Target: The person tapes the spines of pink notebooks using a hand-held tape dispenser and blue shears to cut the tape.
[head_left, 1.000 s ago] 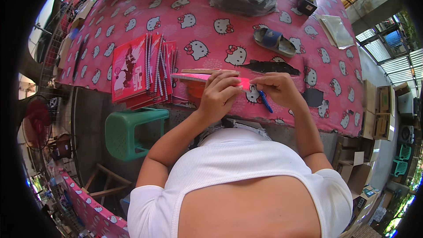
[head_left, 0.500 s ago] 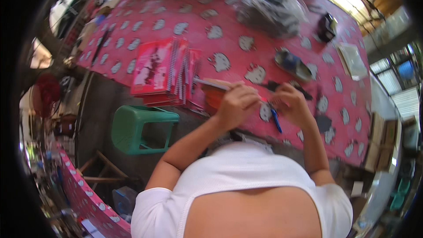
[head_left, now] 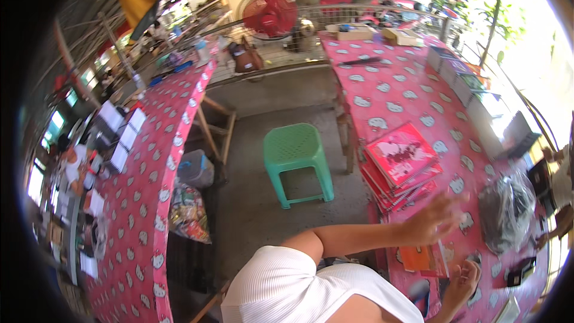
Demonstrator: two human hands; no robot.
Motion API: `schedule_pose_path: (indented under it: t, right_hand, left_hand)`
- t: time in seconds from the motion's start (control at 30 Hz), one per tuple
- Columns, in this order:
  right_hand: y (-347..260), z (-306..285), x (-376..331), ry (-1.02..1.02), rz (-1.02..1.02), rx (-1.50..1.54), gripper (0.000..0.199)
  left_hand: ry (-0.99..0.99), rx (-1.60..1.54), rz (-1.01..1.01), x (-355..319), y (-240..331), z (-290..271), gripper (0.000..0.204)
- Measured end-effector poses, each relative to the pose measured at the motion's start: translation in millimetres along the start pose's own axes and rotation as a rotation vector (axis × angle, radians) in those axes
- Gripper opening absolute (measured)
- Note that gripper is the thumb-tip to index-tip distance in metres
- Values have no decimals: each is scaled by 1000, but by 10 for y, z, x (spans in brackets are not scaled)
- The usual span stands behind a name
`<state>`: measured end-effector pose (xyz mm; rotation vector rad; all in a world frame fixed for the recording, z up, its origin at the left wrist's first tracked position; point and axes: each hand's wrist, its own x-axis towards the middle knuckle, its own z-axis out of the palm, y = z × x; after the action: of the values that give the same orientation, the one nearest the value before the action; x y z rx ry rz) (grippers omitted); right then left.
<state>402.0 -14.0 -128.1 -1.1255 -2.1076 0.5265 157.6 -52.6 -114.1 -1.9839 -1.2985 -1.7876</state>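
Note:
My left hand [head_left: 435,218] is stretched over the pink table, smeared by motion, its fingers loosely apart and nothing visible in them. Just beyond it sits a stack of red spiral notebooks [head_left: 402,157], its top cover facing up. Below my left forearm lies an orange notebook [head_left: 415,257] with a clear edge, near the table's front side. At the lower right, my right hand [head_left: 465,281] has its fingers curled. A dark thing shows against those fingertips, too little of it to name.
A green plastic stool [head_left: 294,146] stands on the floor left of the table [head_left: 382,98]. A plastic bag with dark contents [head_left: 508,212] and a small black box [head_left: 521,272] lie on the right. A second pink table [head_left: 137,203] runs along the left; a red fan [head_left: 270,15] stands at the back.
The view has swung left, bringing the stool, fan and second table into sight. My left hand has come off the orange notebook, which now lies on the table; my right hand stays near it.

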Motion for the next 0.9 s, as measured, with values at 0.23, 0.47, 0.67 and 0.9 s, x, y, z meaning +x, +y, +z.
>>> schedule_pose_path:
  t: [0.23,0.47,0.67,0.9]
  right_hand:
    - [-1672,675,349,-606,-116,1037,66]
    - [-2197,1323,236,-1254,-286,1509,80]
    - [-2336,1496,193,-1360,-361,1570,75]
    - [-2352,1587,248,-1355,-405,1580,69]
  left_hand:
    - [569,-1124,-22,826,519,-1230,42]
    - [179,-2376,-67,572,1152,-1526,43]
    - [527,-923,-11,512,1121,-1554,37]
    - [1042,72,463,545,967,-1683,31]
